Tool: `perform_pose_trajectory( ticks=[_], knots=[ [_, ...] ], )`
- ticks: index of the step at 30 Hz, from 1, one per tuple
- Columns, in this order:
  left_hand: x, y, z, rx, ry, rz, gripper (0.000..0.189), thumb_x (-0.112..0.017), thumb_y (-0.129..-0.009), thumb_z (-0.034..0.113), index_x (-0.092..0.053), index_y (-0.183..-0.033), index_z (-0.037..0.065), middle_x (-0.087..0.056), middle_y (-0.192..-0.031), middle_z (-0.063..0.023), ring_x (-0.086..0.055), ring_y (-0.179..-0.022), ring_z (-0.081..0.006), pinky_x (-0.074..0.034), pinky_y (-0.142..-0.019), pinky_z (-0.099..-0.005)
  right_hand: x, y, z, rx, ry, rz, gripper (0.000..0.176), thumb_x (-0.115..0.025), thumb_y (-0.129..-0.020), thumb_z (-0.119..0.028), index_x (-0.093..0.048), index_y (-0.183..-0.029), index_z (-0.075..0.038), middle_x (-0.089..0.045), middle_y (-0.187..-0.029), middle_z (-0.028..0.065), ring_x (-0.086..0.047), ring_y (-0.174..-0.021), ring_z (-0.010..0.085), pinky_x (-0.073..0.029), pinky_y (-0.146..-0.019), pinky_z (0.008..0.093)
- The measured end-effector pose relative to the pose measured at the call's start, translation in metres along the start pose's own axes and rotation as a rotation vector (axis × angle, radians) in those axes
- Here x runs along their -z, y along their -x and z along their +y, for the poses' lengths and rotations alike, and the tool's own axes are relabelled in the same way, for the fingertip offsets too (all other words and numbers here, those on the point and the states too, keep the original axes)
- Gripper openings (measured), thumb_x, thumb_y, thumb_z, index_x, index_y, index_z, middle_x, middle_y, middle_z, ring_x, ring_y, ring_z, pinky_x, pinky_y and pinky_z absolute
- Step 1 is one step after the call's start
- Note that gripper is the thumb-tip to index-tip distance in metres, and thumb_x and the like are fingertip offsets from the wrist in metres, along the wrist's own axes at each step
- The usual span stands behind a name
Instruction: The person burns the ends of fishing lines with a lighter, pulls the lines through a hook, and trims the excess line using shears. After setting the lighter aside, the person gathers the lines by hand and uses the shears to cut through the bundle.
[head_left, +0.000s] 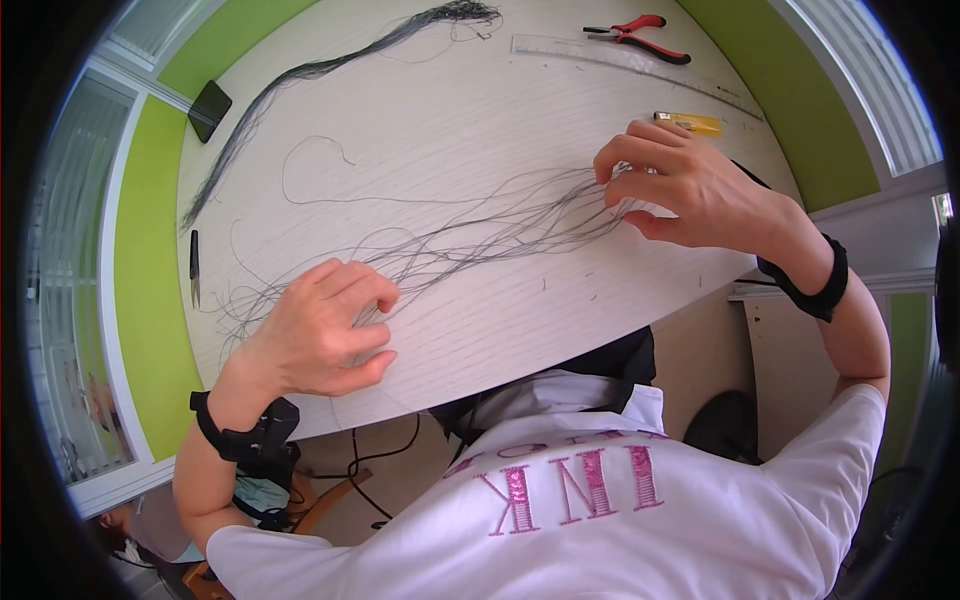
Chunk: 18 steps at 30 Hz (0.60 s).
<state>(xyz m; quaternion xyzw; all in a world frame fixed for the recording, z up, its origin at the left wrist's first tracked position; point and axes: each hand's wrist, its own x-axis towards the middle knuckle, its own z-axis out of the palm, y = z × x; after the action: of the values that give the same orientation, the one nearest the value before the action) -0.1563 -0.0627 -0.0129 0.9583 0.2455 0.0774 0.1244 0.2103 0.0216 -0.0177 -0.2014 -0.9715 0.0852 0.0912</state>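
Note:
A loose bundle of thin dark strands [480, 235], like wire or thread, stretches across the white table between my hands. My left hand [325, 325] hovers over or rests on its left, spread-out part. Its fingers are bent and apart from the thumb, with nothing visible between them. At the right end, where the strands draw together, my right hand [680, 185] has its curled fingers around them; the exact grip is partly hidden beneath the fingers. One stray strand [283, 180] loops up from the bundle toward the back.
A second, thicker dark bundle [330, 67] lies along the back left. Red-handled pliers [650, 40], a clear ruler [640, 68] and a yellow lighter [697, 124] lie at the right. Small black scissors [195, 268] and a dark phone-like object [209, 111] are at the left edge.

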Motion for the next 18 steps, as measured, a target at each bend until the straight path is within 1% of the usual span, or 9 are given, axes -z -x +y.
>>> perform_pose_trajectory(
  ticks=[3, 5, 7, 9, 12, 13, 15, 16, 18],
  knots=[
    [0.013, 0.016, -0.009, 0.08, -0.082, -0.015, 0.015, -0.066, -0.06, 0.013, -0.053, -0.063, 0.006, -0.054, -0.092, -0.0054, -0.053, -0.082, -0.0223, -0.042, -0.066, -0.0344, -0.002, -0.002, 0.0, -0.042, 0.01, 0.074, 0.037, -0.075, -0.066, -0.001, -0.06, -0.1, -0.007, -0.055, -0.115, 0.0031, -0.054, -0.099, 0.0222, -0.048, -0.087, 0.0341],
    [0.016, 0.025, -0.013, 0.188, -0.14, 0.023, 0.015, -0.067, -0.056, 0.009, -0.055, -0.064, 0.005, -0.053, -0.091, -0.0084, -0.053, -0.083, -0.0267, -0.042, -0.069, -0.0376, -0.003, -0.001, 0.001, -0.058, 0.02, 0.073, 0.039, -0.075, -0.066, -0.001, -0.06, -0.102, -0.007, -0.054, -0.117, 0.003, -0.053, -0.1, 0.022, -0.048, -0.087, 0.0341],
    [0.021, 0.034, -0.017, 0.232, -0.185, 0.014, 0.015, -0.067, -0.057, 0.006, -0.054, -0.066, 0.005, -0.053, -0.091, -0.0086, -0.052, -0.083, -0.0272, -0.042, -0.07, -0.0378, -0.004, -0.001, 0.003, -0.077, 0.031, 0.071, 0.042, -0.075, -0.065, -0.001, -0.06, -0.103, -0.007, -0.053, -0.119, 0.003, -0.053, -0.101, 0.0218, -0.047, -0.087, 0.0342],
    [0.024, 0.047, -0.025, 0.27, -0.233, 0.014, 0.016, -0.066, -0.057, 0.004, -0.054, -0.068, 0.005, -0.052, -0.091, -0.0089, -0.052, -0.083, -0.0277, -0.042, -0.07, -0.0379, -0.004, -0.001, 0.003, -0.095, 0.022, 0.07, 0.039, -0.074, -0.068, -0.005, -0.061, -0.104, -0.005, -0.052, -0.118, 0.0026, -0.051, -0.108, 0.0224, -0.046, -0.089, 0.0365],
    [0.033, 0.07, -0.042, 0.403, -0.334, 0.019, 0.021, -0.062, -0.059, -0.005, -0.051, -0.073, 0.005, -0.049, -0.093, -0.0087, -0.049, -0.082, -0.0278, -0.041, -0.069, -0.0379, -0.005, -0.001, 0.003, -0.104, 0.014, 0.08, 0.039, -0.074, -0.068, -0.004, -0.061, -0.105, -0.005, -0.052, -0.118, 0.0027, -0.051, -0.108, 0.0224, -0.046, -0.089, 0.0368],
    [0.037, 0.078, -0.047, 0.407, -0.337, 0.018, 0.021, -0.062, -0.059, -0.005, -0.051, -0.073, 0.005, -0.049, -0.093, -0.0087, -0.049, -0.082, -0.0278, -0.041, -0.069, -0.0379, -0.006, -0.001, 0.004, -0.099, 0.013, 0.082, 0.039, -0.074, -0.068, -0.004, -0.061, -0.105, -0.005, -0.052, -0.118, 0.0027, -0.051, -0.108, 0.0224, -0.046, -0.089, 0.0368],
    [0.042, 0.086, -0.053, 0.548, -0.284, 0.004, 0.022, -0.063, -0.059, -0.004, -0.053, -0.077, 0.005, -0.05, -0.095, -0.0079, -0.051, -0.086, -0.0258, -0.042, -0.073, -0.0366, -0.007, -0.001, 0.007, -0.091, 0.03, 0.085, 0.047, -0.073, -0.065, 0.0, -0.059, -0.109, -0.008, -0.052, -0.12, 0.0024, -0.053, -0.103, 0.0213, -0.048, -0.088, 0.0345],
    [0.041, 0.086, -0.051, 0.547, -0.289, 0.009, 0.022, -0.063, -0.059, -0.004, -0.053, -0.077, 0.005, -0.05, -0.095, -0.0079, -0.051, -0.086, -0.0258, -0.042, -0.073, -0.0366, -0.007, -0.001, 0.006, -0.09, 0.037, 0.087, 0.047, -0.073, -0.065, 0.0, -0.059, -0.109, -0.008, -0.052, -0.12, 0.0024, -0.053, -0.103, 0.0213, -0.048, -0.088, 0.0345],
    [0.042, 0.071, -0.042, 0.586, -0.081, 0.151, 0.023, -0.064, -0.065, -0.003, -0.053, -0.084, 0.004, -0.05, -0.101, -0.0086, -0.052, -0.096, -0.0261, -0.044, -0.084, -0.0361, -0.005, -0.002, 0.004, -0.116, -0.002, 0.095, 0.045, -0.072, -0.067, -0.001, -0.059, -0.11, -0.01, -0.052, -0.121, 0.0024, -0.053, -0.103, 0.0213, -0.047, -0.087, 0.0351]
  ],
)
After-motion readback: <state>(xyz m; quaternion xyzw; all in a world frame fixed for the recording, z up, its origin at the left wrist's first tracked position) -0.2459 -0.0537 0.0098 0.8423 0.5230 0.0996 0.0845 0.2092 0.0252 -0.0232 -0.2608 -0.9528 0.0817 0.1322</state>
